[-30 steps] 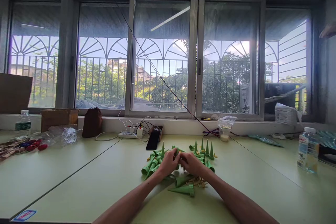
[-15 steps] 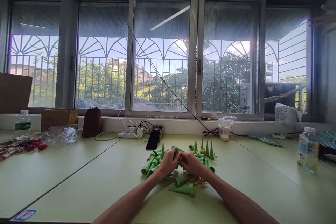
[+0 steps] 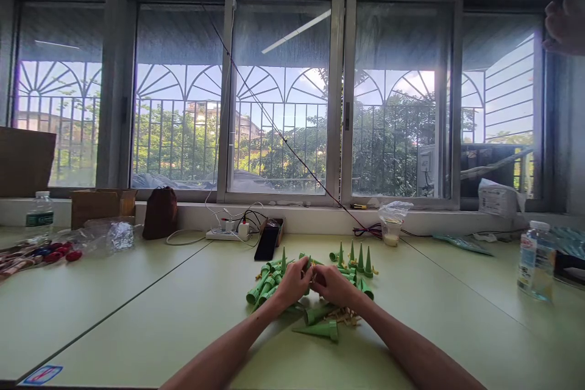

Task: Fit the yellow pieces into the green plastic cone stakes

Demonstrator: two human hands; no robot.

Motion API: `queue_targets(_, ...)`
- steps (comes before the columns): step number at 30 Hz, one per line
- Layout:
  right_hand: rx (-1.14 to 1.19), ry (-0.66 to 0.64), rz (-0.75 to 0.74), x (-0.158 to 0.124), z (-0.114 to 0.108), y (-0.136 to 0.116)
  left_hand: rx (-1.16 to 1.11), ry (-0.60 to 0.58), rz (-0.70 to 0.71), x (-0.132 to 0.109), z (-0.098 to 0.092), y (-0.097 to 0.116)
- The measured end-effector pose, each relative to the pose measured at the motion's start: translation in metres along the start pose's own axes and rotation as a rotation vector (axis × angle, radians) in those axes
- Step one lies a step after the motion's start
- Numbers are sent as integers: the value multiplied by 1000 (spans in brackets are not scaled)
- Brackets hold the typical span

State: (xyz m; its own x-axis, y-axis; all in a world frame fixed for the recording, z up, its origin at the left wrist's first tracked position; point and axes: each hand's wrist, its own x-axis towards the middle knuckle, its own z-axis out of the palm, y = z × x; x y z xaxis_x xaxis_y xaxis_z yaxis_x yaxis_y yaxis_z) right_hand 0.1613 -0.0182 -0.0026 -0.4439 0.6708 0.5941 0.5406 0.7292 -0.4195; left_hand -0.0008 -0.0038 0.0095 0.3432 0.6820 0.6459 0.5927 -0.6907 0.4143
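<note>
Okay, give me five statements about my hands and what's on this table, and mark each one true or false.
1. The left hand and right hand are close together. True.
2. The green cones all lie flat. False: there are upright cones too.
3. The black smartphone lies right of the power strip. True.
4. The drawstring pouch is right of the smartphone. False: it is to the left.
5. The frontmost cone points its tip left. True.
</note>
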Motion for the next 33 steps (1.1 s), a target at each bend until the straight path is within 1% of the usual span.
queue_targets(10, 41, -12, 24, 1, 2, 2, 1, 4, 5, 0, 2, -3)
queue_targets(15, 37, -6, 32, 1, -1, -2, 4, 7, 5, 0, 3, -4)
queue_targets(23, 99, -23, 47, 0, 0, -4, -21, 8, 5, 0, 3, -4)
queue_targets(27, 64, -10, 25, 0, -1, -5, 13, 14, 6, 0, 2, -3)
queue_targets(33, 22, -16, 13, 0, -2, -5, 20, -14, -5, 0, 2, -2)
